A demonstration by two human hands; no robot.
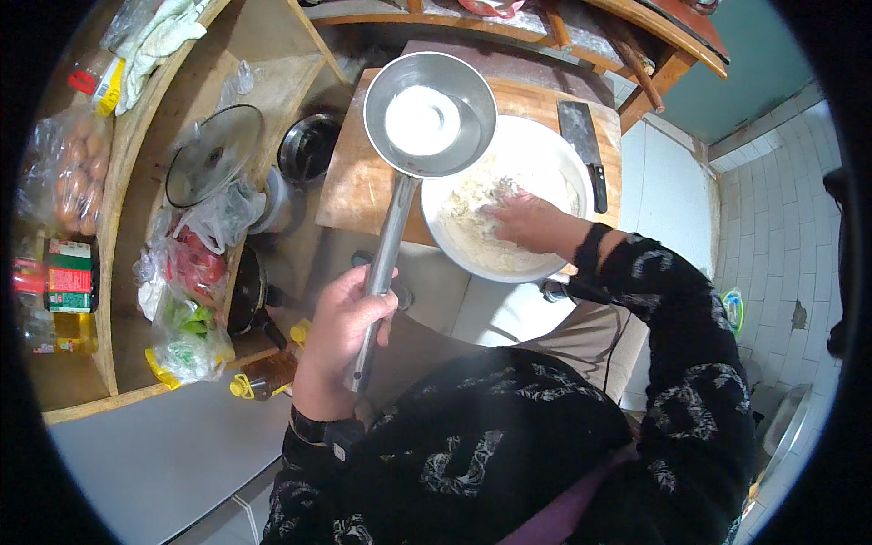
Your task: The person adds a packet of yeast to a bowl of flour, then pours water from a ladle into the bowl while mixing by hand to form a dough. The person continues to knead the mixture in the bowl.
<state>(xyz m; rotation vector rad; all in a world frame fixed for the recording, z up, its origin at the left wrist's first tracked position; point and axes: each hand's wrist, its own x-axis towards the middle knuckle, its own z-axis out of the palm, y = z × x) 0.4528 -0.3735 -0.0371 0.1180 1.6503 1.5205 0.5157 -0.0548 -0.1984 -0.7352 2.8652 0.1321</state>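
Observation:
My left hand (353,320) grips the long handle of a metal dipper (395,225). The dipper's round bowl is over the cutting board's left part and overlaps the rim of the basin in view. A bright white patch fills much of its bottom; I cannot tell whether that is liquid, flour or glare. Inside a white basin (579,167), my right hand (528,221) touches a crumbly, pale flour mixture (470,221). Its fingertips are blurred and partly hidden there. The basin stands on a wooden cutting board (344,194), with a cleaver (582,143) lying to its right.
Wooden shelves on the left hold bagged eggs (82,180), a glass lid (214,157), bagged vegetables (194,327) and jars (70,276). A metal pot (310,146) sits beside the board. Oil bottles (266,377) stand lower left. A wooden rack (443,22) spans the far side.

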